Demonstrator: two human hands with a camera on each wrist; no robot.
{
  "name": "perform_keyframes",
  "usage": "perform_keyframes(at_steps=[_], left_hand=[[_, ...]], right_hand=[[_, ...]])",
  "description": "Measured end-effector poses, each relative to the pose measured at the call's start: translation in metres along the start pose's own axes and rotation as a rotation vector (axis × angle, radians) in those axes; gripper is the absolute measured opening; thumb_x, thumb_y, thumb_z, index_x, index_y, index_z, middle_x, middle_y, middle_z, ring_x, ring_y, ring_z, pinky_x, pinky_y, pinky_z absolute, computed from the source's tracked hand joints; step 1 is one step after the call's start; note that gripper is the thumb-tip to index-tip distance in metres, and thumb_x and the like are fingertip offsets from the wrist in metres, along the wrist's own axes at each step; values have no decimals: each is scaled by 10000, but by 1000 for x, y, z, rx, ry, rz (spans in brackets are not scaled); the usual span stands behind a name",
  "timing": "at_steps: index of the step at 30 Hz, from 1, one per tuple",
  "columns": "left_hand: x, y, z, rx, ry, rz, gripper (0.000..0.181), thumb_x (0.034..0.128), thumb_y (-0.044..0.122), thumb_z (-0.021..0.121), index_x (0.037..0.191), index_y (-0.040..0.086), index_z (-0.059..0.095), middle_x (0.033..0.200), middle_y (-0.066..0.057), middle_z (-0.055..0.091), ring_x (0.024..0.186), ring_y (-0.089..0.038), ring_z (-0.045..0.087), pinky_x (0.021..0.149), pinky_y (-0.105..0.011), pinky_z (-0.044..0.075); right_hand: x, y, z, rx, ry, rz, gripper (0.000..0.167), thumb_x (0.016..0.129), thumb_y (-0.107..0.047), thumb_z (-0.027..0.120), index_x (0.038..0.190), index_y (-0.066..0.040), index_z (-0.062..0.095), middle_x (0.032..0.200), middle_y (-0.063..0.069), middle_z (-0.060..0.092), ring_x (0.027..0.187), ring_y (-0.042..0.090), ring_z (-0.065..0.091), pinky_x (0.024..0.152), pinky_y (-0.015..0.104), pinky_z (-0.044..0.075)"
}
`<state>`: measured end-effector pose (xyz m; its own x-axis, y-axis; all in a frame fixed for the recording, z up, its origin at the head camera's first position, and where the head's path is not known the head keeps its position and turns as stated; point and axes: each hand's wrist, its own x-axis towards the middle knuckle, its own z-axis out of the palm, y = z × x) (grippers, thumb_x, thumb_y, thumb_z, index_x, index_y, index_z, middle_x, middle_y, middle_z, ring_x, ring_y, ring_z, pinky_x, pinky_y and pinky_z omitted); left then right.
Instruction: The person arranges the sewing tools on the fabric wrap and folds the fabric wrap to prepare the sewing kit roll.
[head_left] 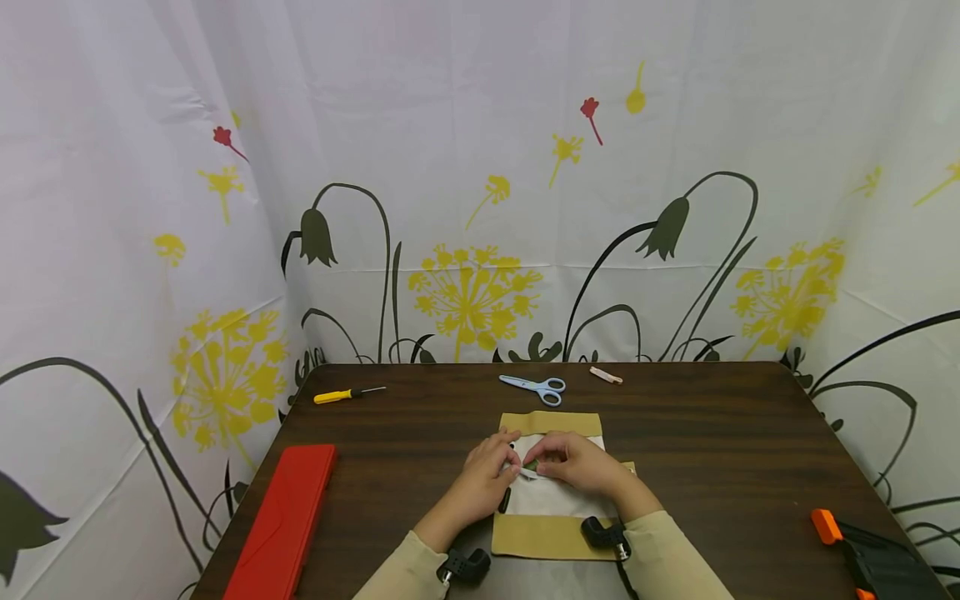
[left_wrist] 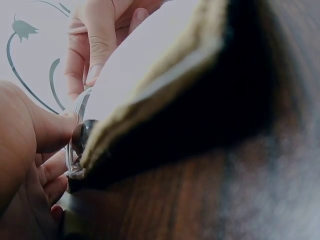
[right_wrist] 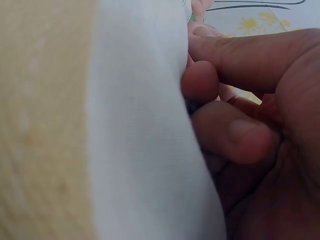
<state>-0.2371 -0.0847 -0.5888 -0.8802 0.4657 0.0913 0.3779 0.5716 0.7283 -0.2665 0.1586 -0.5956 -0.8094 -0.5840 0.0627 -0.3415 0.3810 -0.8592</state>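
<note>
A piece with a white middle and tan bands (head_left: 555,537) lies under both hands near the table's front. My left hand (head_left: 483,477) is at its left part, thumb and fingers pinching a thin, shiny, striped strip (left_wrist: 71,162) beside a dark rounded part (left_wrist: 86,134) at the tan edge. Curled, my right hand (head_left: 581,462) faces it, thumb and fingertip pinching the strip's other end in the left wrist view. A small green bit (head_left: 531,465) shows between the hands. White cloth (right_wrist: 140,125) fills the right wrist view's middle; fingers hide most of the strip.
Blue scissors (head_left: 536,387) and a small whitish-pink item (head_left: 605,376) lie at the back. Further left is a yellow-handled screwdriver (head_left: 348,395). A red case (head_left: 281,525) stands at the left edge, and a black-and-orange tool (head_left: 873,550) at the right. A grey mat (head_left: 551,579) is in front.
</note>
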Motion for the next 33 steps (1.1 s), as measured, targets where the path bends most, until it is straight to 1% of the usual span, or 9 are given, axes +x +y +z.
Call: perform_keyframes(at_steps=[7,11,15,17,20,23,25,31,33], left_hand=[[0,0,-1,8,-7,0,73,1094,116,608,1034,142,640,1660,-163,519,1645,-436,325,1276,-733,222],[0,0,-1,7,-2,0,75,1093,108,607,1032,141,638,1656,-158,522,1643,-434,329,1275,-733,224],[1,0,0,7,3,3,78,1092,109,610,1027,144,635,1651,-155,525,1641,-432,333,1272,-733,229],[1,0,0,8,4,6,73,1092,111,612,1029,142,635,1648,-157,526,1640,-434,334,1269,-736,232],[0,0,0,13,1,10,69,1092,117,614,1032,143,634,1650,-161,522,1641,-439,327,1266,-739,232],[-1,0,0,19,-4,8,71,1095,123,614,1031,146,632,1658,-162,514,1647,-440,315,1267,-741,228],[-1,0,0,22,-5,7,72,1098,130,613,1032,149,633,1661,-158,511,1650,-438,310,1270,-739,226],[-1,0,1,29,4,11,68,1098,135,618,1033,144,638,1654,-155,520,1646,-435,323,1271,-740,227],[-1,0,1,30,6,13,69,1098,136,619,1032,145,637,1654,-155,521,1644,-437,324,1271,-741,225]], right_hand=[[1,-1,0,-2,-4,13,197,1035,-105,727,1156,-225,824,1023,-5,716,797,54,531,729,224,450],[1,-3,0,-18,-11,-22,202,1026,-90,727,1144,-215,832,1035,-16,730,822,51,535,748,232,451],[1,-5,0,-39,-10,-37,212,1021,-77,727,1142,-213,835,1041,-14,735,838,41,535,766,227,445],[1,-5,1,-27,-9,-27,210,1022,-79,731,1162,-203,824,1039,-4,730,818,45,534,747,226,447],[2,-4,2,-1,-2,8,189,1002,-122,779,1182,-178,788,1008,9,716,758,59,518,695,228,439],[2,-3,3,16,10,48,232,958,-186,848,1171,-154,761,945,23,694,716,65,503,656,232,427],[3,-2,4,16,15,59,253,934,-203,876,1155,-145,769,926,49,692,711,68,494,649,233,420],[2,-4,4,21,11,55,284,911,-161,893,1179,-147,798,1066,84,747,725,69,497,660,234,427],[2,-5,4,23,10,52,296,903,-158,900,1183,-156,803,1070,72,748,728,64,517,663,232,441]])
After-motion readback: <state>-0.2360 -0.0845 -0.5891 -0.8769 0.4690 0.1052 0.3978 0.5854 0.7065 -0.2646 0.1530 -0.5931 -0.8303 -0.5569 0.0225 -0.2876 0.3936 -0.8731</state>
